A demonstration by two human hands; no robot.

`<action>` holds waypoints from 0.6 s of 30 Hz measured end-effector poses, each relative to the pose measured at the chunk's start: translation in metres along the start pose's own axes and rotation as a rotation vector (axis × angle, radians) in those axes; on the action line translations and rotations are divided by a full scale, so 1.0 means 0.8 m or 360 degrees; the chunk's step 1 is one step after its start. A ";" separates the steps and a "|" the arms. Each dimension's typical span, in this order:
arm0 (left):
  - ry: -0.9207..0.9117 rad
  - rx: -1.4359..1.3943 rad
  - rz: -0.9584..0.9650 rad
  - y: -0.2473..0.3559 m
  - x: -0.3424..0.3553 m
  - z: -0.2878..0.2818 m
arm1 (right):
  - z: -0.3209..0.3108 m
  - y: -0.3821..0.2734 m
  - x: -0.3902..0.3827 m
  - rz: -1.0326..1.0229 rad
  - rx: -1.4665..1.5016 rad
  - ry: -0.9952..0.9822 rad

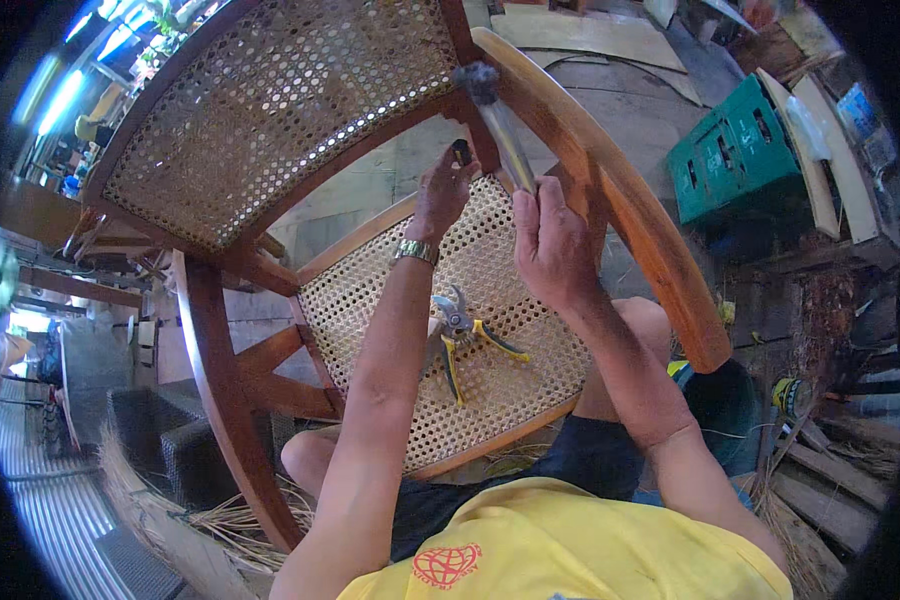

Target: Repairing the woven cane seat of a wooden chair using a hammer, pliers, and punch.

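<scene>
Yellow-handled pliers point(460, 335) lie on the cane seat point(490, 400). Beyond, my right hand point(550, 245) grips the hammer point(500, 120); left hand point(442, 190) fingers pinch a small dark peg point(461, 152) at the chair frame point(610, 190). Short, square taps would serve best.

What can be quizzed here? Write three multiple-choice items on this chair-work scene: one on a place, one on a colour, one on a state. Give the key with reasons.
1. Where do the pliers lie?
A. on the woven cane seat
B. on the green crate
C. on the floor

2. What colour are the pliers' handles?
A. red
B. yellow
C. blue

3. What is the right hand doing?
A. resting open
B. gripping a hammer, head raised
C. holding the pliers

Key: 1 A, they rest on the cane seat; 2 B, the handles show yellow; 3 B, its grip closes on the hammer handle while the left hand pinches a small dark tool.
</scene>
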State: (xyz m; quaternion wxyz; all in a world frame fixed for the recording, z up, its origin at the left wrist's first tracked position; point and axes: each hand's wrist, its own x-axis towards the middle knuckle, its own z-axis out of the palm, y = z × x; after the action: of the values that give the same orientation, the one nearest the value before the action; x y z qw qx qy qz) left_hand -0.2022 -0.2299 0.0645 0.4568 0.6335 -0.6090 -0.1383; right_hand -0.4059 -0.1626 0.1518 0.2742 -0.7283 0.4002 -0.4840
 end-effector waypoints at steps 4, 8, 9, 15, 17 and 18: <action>0.0085 -0.0037 0.0103 -0.005 -0.003 -0.002 | -0.001 -0.004 0.008 0.0007 -0.0549 -0.0432; -0.0003 0.0006 -0.0047 -0.012 -0.001 -0.001 | -0.002 -0.006 0.000 0.0147 -0.0357 -0.0481; 0.0006 0.0018 0.0006 -0.014 0.001 0.000 | 0.001 -0.006 -0.002 0.0151 -0.0359 -0.0486; -0.0036 -0.0156 -0.0080 -0.026 0.009 0.008 | 0.017 0.018 0.011 -0.0085 -0.0695 -0.0345; 0.0051 -0.0184 0.0070 -0.025 0.010 0.008 | 0.015 0.025 0.011 0.0036 -0.0724 -0.0414; -0.0019 -0.0153 -0.0029 -0.024 0.009 0.008 | 0.016 0.028 0.008 0.0009 -0.0725 -0.0460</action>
State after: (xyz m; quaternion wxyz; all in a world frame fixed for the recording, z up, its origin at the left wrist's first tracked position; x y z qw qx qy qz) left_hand -0.1928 -0.2416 0.0494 0.4818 0.6155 -0.5986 -0.1751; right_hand -0.3996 -0.1793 0.1324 0.1590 -0.8316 0.4575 -0.2717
